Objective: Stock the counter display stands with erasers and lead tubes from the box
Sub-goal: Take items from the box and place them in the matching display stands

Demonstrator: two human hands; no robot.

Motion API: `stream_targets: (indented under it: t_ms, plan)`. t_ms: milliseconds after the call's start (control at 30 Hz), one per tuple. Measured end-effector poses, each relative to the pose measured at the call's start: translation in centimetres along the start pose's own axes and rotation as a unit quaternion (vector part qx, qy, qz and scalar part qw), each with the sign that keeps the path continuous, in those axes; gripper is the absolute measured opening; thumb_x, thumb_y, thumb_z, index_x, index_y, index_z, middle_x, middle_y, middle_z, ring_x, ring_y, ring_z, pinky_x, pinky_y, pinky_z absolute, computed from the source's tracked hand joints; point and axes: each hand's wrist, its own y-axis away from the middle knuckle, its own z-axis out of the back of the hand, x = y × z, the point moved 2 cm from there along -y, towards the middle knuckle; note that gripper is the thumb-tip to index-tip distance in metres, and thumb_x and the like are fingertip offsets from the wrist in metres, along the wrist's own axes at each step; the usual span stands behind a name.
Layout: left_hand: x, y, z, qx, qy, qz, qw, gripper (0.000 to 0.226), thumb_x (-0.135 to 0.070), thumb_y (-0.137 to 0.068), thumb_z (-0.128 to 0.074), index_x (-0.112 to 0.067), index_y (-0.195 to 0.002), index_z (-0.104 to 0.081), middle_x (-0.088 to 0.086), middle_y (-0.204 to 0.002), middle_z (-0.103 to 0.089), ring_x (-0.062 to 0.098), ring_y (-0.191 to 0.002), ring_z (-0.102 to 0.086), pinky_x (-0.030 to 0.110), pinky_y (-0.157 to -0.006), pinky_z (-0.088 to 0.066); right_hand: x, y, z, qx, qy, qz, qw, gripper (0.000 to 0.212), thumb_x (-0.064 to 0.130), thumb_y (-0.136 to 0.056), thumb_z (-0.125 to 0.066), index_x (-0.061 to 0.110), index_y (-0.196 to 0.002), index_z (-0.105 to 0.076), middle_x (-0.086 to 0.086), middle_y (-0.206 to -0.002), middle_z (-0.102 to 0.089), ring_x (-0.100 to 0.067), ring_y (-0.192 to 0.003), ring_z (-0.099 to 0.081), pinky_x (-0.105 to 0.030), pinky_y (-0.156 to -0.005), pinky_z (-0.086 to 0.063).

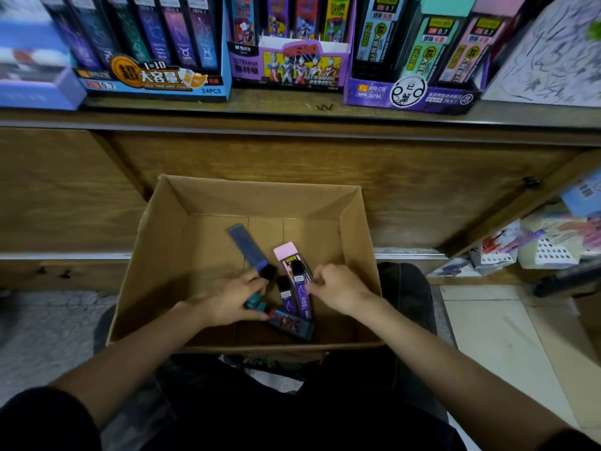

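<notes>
I am at the picking step, both hands down inside the box (pixel 354 242), nothing on its way up to the stands yet. My left hand (pixel 234 301) has its fingers curled round a teal tube (pixel 253 301), the thumb closing on it from the near side. Just beyond those fingertips lies a long blue tube (pixel 247 245), its black cap almost touching them, and just nearer than the thumb lies a dark tube (pixel 291 323) with a red picture on it.

My right hand (pixel 338 291) is bent, fingertips drawn towards the thumb at the edge of the purple tubes (pixel 302 297). Whether they already pinch one or only touch it I cannot tell, since the knuckles hide the contact. The pink tube (pixel 286 258) lies just past those fingertips, beside the purple ones.

I make out only lead tubes in the box, no erasers.

Next, I judge, comes a firm grip on each tube and a lift clear of the box walls — then a reach well beyond the fingers, up to the display stands (pixel 413 92) on the counter (pixel 292 107). Each tube wants a slot of its own colour, slid in upright.
</notes>
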Motion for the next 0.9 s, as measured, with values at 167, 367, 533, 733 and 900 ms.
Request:
stream_targets:
  t_ms: [167,367,533,733,900]
  plan:
    - [0.6,-0.1,-0.8,-0.018,0.067,0.144,0.987,0.072,-0.047,-0.075,-0.071,-0.018,-0.13,-0.035,0.003,-0.13,-0.041,0.019,-0.117,-0.044,0.032,-0.093,-0.039,0.5,-1.4,-3.8,0.029,-0.015,-0.09,0.995,0.054,0.05,-0.082,-0.063,0.013,-0.12,-0.054,-0.009,-0.12,-0.061,-0.026,-0.109,-0.059,-0.034,-0.089,-0.049]
    - [-0.1,-1.4,-1.1,-0.028,0.129,0.181,0.975,0.077,-0.044,-0.074,-0.073,-0.017,-0.136,-0.036,0.008,-0.133,-0.045,0.024,-0.121,-0.043,0.033,-0.098,-0.037,1.4,-1.9,-5.1,-0.008,-0.006,-0.123,0.992,0.077,0.051,-0.077,-0.067,0.012,-0.133,-0.032,-0.011,-0.129,-0.044,-0.03,-0.114,-0.054,-0.038,-0.086,-0.045]
    - [-0.8,-2.2,-1.4,-0.052,0.114,0.234,0.964,0.057,-0.04,-0.086,-0.062,-0.014,-0.133,-0.043,0.011,-0.131,-0.049,0.025,-0.12,-0.047,0.034,-0.098,-0.041,1.7,-2.4,-5.4,-0.049,-0.01,-0.102,0.994,0.057,0.039,-0.082,-0.066,0.011,-0.124,-0.04,-0.009,-0.124,-0.044,-0.03,-0.11,-0.055,-0.039,-0.083,-0.047]
    - [-1.1,-1.8,-0.7,-0.083,0.119,0.298,0.944,0.052,-0.037,-0.086,-0.06,-0.01,-0.128,-0.045,0.012,-0.125,-0.049,0.026,-0.115,-0.052,0.034,-0.092,-0.045,2.3,-2.6,-5.9,-0.065,0.043,-0.079,0.994,0.067,0.046,-0.081,-0.065,0.008,-0.129,-0.037,-0.009,-0.126,-0.041,-0.029,-0.113,-0.051,-0.038,-0.085,-0.045]
    - [0.0,-0.8,0.4,-0.155,0.254,0.337,0.893,0.029,-0.03,-0.089,-0.061,-0.007,-0.107,-0.058,0.013,-0.108,-0.063,0.024,-0.101,-0.06,0.026,-0.074,-0.04,3.0,-2.3,-6.3,-0.071,0.126,-0.018,0.989,0.049,0.026,-0.089,-0.06,0.007,-0.13,-0.042,-0.011,-0.13,-0.044,-0.027,-0.115,-0.05,-0.037,-0.088,-0.047]
